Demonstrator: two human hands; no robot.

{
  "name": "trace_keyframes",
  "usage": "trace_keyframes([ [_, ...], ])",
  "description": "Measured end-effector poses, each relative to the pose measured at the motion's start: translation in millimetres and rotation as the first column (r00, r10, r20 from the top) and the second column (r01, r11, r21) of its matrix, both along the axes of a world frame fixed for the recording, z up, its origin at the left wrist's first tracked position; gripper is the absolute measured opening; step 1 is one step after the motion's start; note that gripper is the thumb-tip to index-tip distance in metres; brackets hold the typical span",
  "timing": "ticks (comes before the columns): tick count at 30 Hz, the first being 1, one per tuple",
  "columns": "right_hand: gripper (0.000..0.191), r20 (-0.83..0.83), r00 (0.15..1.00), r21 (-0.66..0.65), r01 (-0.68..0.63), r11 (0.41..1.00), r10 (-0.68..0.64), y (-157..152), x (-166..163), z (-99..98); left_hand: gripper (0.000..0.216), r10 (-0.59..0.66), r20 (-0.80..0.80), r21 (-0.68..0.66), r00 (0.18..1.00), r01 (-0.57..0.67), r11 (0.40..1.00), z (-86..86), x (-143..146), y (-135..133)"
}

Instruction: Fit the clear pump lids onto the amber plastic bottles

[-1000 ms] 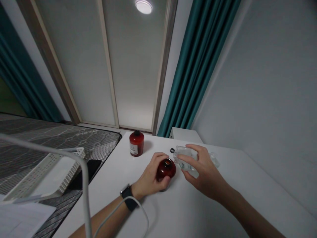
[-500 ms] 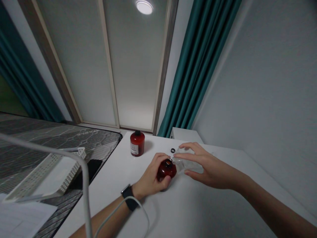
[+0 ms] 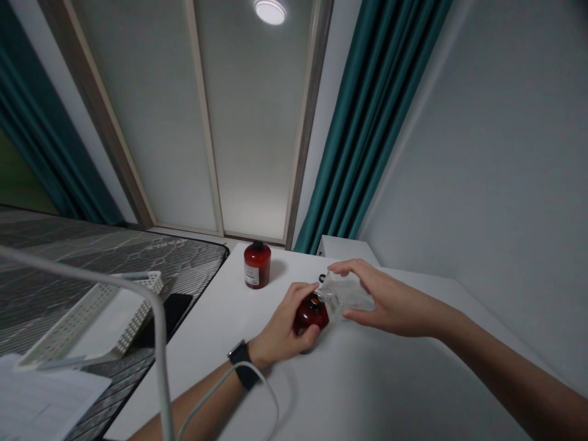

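A dark red glass bottle (image 3: 310, 313) stands uncapped on the white table, with my left hand (image 3: 289, 321) wrapped round its side. My right hand (image 3: 374, 297) grips a clear bottle (image 3: 348, 294), tipped on its side with its neck at the red bottle's mouth. Whether liquid is running between them I cannot tell. Just behind the necks lies a small black ring-like cap (image 3: 322, 278), partly covered. Farther back on the left is a second red bottle (image 3: 257, 266) with a black cap and a white label.
The white table (image 3: 220, 343) reaches to the grey wall on the right. Left of it, a white perforated basket (image 3: 105, 318) and paper sheets (image 3: 50, 398) lie on a dark striped surface. A pale cable (image 3: 158, 343) crosses the lower left foreground.
My right hand has tilted the clear bottle up more steeply, its base raised, and its fingers have closed in. The left hand keeps its hold on the red bottle.
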State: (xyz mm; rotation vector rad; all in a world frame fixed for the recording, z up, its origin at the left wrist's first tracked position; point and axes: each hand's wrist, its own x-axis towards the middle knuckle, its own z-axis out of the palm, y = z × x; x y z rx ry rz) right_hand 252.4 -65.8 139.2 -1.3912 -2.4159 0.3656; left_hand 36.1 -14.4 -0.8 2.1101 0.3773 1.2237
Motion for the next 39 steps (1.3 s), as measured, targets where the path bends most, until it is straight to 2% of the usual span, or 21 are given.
trace_keyframes([
  [6, 0.053, 0.01, 0.999, 0.004, -0.052, 0.999, 0.052, 4.0, 0.0, 3.0, 0.067, -0.004, -0.003, 0.007, 1.0, 0.004, 1.0, -4.2, 0.1, 0.9],
  [14, 0.05, 0.044, 0.998, -0.042, -0.036, 0.999, 0.037, 4.3, -2.5, 10.7, 0.066, 0.025, -0.005, 0.03, 1.0, -0.025, 0.999, -5.8, 0.2, 1.4],
  [23, 0.05, 0.063, 0.996, -0.027, -0.056, 0.998, 0.058, 8.1, -2.9, 14.3, 0.071, 0.03, 0.01, 0.054, 1.0, -0.03, 0.998, -7.2, 0.1, 1.9],
  [39, 0.05, 0.068, 0.995, -0.022, -0.073, 0.997, 0.074, 12.3, -3.9, 17.9, 0.068, 0.049, 0.022, 0.062, 0.999, -0.05, 0.997, -8.1, 1.0, 1.4],
])
